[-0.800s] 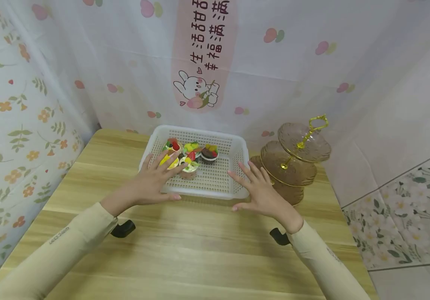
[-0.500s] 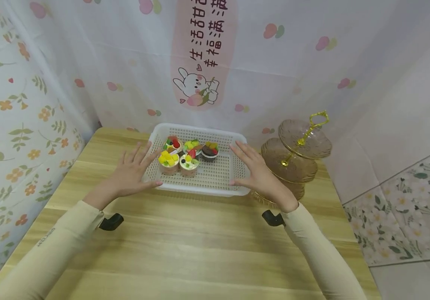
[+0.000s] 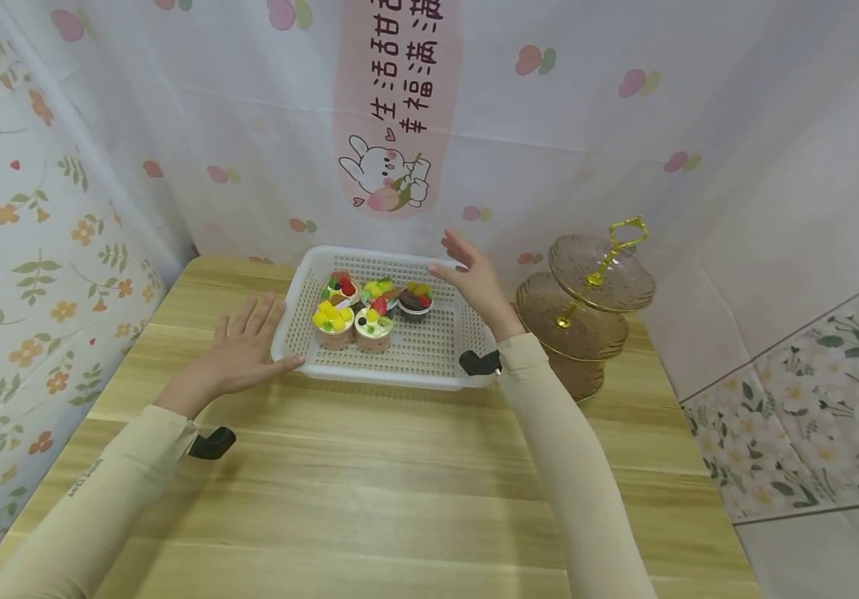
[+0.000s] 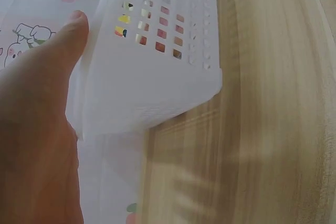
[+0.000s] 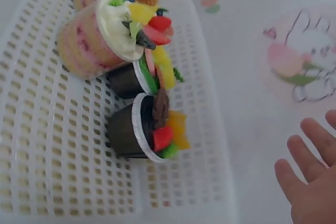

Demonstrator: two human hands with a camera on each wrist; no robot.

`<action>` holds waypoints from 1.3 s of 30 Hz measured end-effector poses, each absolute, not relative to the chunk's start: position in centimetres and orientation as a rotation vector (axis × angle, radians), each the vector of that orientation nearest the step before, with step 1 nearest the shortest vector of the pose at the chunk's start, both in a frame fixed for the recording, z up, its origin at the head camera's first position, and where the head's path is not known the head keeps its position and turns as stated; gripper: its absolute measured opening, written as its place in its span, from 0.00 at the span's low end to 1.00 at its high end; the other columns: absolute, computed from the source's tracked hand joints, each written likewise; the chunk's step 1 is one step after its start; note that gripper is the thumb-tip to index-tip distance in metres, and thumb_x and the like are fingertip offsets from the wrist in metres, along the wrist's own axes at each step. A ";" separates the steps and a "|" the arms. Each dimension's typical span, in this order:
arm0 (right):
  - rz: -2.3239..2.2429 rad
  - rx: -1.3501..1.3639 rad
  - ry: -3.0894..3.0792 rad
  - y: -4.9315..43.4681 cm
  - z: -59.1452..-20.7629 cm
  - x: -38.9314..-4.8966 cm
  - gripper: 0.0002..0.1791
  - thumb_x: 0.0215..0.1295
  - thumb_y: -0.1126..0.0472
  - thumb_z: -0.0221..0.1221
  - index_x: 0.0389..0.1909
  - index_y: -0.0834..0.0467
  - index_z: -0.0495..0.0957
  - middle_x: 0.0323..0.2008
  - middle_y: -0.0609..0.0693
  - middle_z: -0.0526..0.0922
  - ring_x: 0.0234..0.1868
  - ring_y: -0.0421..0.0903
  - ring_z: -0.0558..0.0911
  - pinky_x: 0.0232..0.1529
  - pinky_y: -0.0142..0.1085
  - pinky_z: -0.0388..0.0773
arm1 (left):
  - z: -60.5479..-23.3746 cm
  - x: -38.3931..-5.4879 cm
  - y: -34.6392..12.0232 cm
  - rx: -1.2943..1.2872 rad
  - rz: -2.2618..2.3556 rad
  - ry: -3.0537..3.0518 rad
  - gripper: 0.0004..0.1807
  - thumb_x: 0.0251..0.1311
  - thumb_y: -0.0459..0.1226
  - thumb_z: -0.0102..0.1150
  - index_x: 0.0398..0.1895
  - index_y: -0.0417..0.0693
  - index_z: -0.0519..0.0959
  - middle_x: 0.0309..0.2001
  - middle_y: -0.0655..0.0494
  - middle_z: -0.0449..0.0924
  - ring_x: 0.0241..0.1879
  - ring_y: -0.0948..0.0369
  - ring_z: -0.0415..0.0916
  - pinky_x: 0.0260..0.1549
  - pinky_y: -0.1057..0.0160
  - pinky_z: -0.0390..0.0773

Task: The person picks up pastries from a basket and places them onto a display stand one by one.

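Note:
A white perforated basket (image 3: 436, 381) stands at the back of the table with several fruit-topped dessert cups grouped in its left half. One cup (image 3: 334, 331) carries yellow cubes; beside it is a cream-topped cup (image 3: 373, 337). The chocolate-topped cup (image 3: 415, 304) has a dark wrapper, plain in the right wrist view. My left hand (image 3: 238, 353) is spread at the basket's left side, thumb (image 4: 71, 40) along the rim; whether it touches is unclear. Over the basket's back right part hovers my right hand (image 3: 480, 287), fingers extended and holding nothing.
To the right of the basket stands a three-tier amber glass stand (image 3: 575, 324) with a gold handle. A printed white curtain (image 3: 264, 125) hangs directly behind the wooden table (image 3: 369, 482). A black wrist mount (image 3: 212, 443) sits on each forearm.
My left hand has drawn left from above the cups to beside the basket. My right hand has reached forward and left over the basket. Basket and cups stay in place.

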State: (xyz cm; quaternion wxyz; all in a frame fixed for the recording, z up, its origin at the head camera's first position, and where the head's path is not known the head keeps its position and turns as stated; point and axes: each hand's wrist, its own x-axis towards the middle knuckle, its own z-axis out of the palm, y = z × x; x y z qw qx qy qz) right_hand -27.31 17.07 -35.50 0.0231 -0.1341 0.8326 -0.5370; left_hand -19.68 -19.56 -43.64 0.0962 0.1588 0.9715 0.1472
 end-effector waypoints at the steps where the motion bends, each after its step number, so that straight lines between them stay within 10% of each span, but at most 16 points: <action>1: -1.696 -0.388 2.559 16.8 -35.9 -27.8 0.41 0.61 0.55 0.62 0.72 0.52 0.55 0.71 0.55 0.62 0.73 0.52 0.60 0.72 0.49 0.57 | -43.7 -19.7 -19.6 0.469 0.441 2.871 0.55 0.59 0.68 0.40 0.75 0.46 0.29 0.75 0.47 0.18 0.74 0.39 0.21 0.62 0.27 0.24; 15: -1.715 0.034 2.334 16.3 -45.6 -32.3 0.40 0.55 0.59 0.67 0.69 0.54 0.61 0.70 0.51 0.65 0.71 0.51 0.63 0.71 0.44 0.60 | -43.9 -19.7 -19.6 0.450 0.491 2.841 0.55 0.59 0.68 0.39 0.75 0.47 0.28 0.75 0.50 0.16 0.74 0.40 0.20 0.63 0.27 0.25; 39: -1.552 0.113 2.461 16.5 -49.0 -33.1 0.40 0.50 0.59 0.70 0.66 0.50 0.67 0.66 0.51 0.70 0.67 0.50 0.70 0.67 0.44 0.66 | -44.6 -19.8 -19.5 0.423 0.496 2.850 0.56 0.58 0.70 0.39 0.75 0.50 0.27 0.75 0.49 0.18 0.74 0.38 0.24 0.62 0.26 0.30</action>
